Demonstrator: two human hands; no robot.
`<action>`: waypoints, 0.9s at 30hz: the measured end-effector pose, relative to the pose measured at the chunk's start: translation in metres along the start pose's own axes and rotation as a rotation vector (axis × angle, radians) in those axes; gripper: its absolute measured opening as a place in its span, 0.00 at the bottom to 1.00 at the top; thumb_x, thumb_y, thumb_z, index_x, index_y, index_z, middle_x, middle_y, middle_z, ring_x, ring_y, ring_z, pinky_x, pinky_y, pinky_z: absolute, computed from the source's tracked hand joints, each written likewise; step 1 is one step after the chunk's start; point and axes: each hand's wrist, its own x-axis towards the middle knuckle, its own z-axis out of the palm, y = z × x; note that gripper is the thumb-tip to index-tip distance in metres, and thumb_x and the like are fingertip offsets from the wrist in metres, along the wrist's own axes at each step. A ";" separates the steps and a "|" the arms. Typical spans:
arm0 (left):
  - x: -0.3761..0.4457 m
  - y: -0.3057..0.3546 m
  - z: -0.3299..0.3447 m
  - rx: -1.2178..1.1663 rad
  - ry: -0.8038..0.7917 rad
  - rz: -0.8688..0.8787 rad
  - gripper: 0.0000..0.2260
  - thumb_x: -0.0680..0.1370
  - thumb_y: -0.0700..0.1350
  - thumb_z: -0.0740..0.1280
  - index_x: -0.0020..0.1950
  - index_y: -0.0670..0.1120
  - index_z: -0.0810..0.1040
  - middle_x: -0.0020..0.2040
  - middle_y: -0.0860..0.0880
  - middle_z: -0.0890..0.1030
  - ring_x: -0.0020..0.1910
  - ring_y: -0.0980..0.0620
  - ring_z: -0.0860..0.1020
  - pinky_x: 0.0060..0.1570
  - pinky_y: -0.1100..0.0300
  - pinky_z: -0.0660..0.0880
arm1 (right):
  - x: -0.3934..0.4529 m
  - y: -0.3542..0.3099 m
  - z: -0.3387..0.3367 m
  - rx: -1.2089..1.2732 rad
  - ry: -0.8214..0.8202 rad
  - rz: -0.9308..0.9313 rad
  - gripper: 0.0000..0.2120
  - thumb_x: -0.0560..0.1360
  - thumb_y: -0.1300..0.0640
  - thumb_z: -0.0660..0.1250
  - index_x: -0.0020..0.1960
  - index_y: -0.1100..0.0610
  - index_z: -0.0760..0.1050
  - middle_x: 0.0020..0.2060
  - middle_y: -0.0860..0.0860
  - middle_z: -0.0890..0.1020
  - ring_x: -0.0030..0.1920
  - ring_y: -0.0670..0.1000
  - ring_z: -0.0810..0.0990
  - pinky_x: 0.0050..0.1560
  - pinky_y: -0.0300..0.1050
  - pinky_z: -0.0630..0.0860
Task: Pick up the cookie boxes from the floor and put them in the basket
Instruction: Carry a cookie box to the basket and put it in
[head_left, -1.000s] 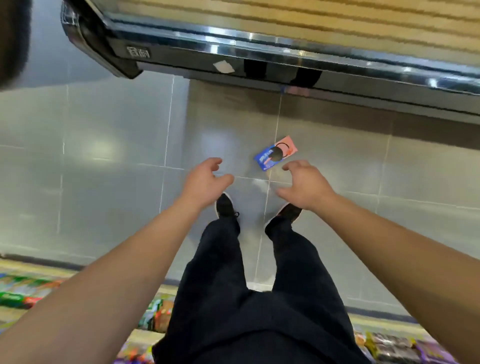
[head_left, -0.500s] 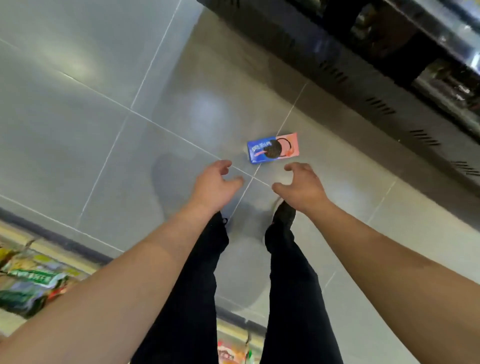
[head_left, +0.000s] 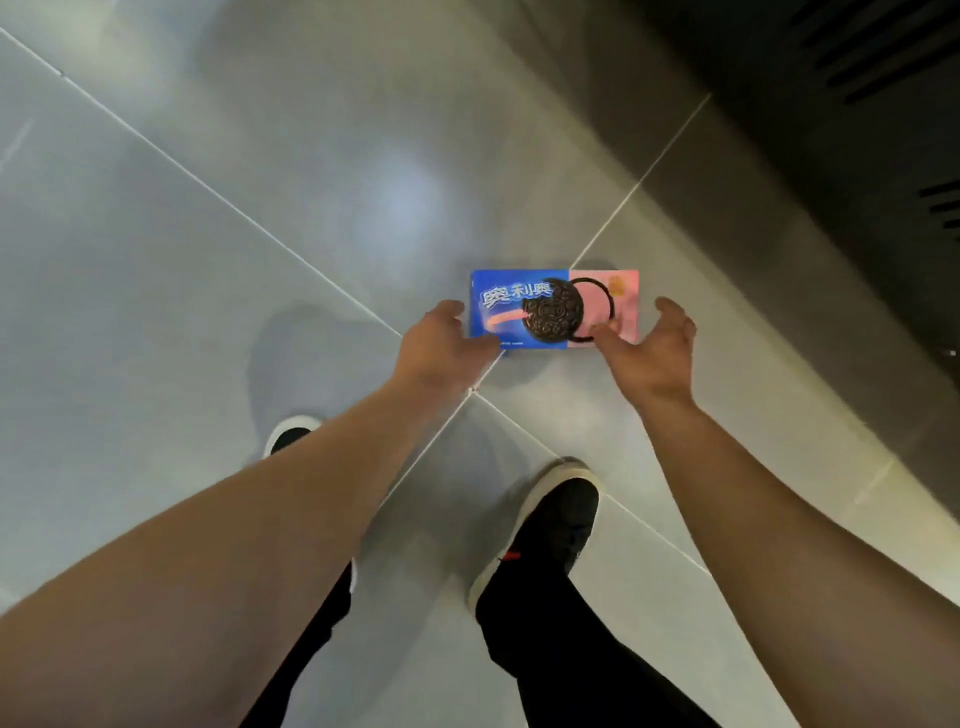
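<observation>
So, one cookie box (head_left: 554, 309) lies flat on the grey tiled floor (head_left: 218, 291), face up, with its long side running left to right. Its left part is blue with white lettering, its right part is pink, and a big dark cookie is printed across the middle. It sits right by the spot where the tile seams cross, with one seam running out from behind its top edge toward the upper right.

Both hands are down at the box, one at each end. The left hand (head_left: 441, 347) is at the blue end, fingers loosely spread, and its thumb overlaps the lower left corner of the box. The right hand (head_left: 647, 347) is at the pink end, palm turned inward, thumb over the lower pink corner and fingers curved around past the right edge. Honestly neither grip looks closed on anything; both hands look open and relaxed, and I can't tell if they actually touch the cardboard or just hang above it.

Lower down you see two black shoes with white soles, the left shoe (head_left: 289, 435) mostly hidden behind the left forearm, the right shoe (head_left: 550, 525) in plain sight, plus black trousers (head_left: 571, 654). A dark vented panel (head_left: 883, 62) fills the top right corner.
</observation>
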 end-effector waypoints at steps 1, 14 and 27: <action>0.019 -0.003 0.007 -0.012 0.007 -0.012 0.27 0.75 0.51 0.69 0.72 0.45 0.68 0.62 0.47 0.78 0.63 0.45 0.75 0.63 0.54 0.71 | 0.016 0.005 0.007 0.024 -0.010 0.038 0.38 0.72 0.52 0.72 0.76 0.61 0.58 0.73 0.58 0.63 0.73 0.55 0.64 0.68 0.39 0.59; -0.008 -0.031 -0.007 -0.304 0.005 -0.095 0.18 0.67 0.48 0.67 0.57 0.50 0.80 0.47 0.50 0.84 0.35 0.51 0.79 0.40 0.49 0.76 | -0.013 0.001 0.015 0.128 -0.068 0.143 0.26 0.66 0.52 0.76 0.59 0.59 0.72 0.50 0.50 0.79 0.49 0.52 0.79 0.52 0.44 0.77; -0.387 0.040 -0.236 -0.604 0.427 -0.174 0.18 0.63 0.60 0.69 0.48 0.52 0.77 0.42 0.50 0.83 0.42 0.49 0.82 0.52 0.44 0.79 | -0.306 -0.203 -0.238 0.277 -0.441 -0.055 0.30 0.64 0.56 0.79 0.59 0.57 0.67 0.49 0.49 0.79 0.47 0.45 0.80 0.52 0.46 0.77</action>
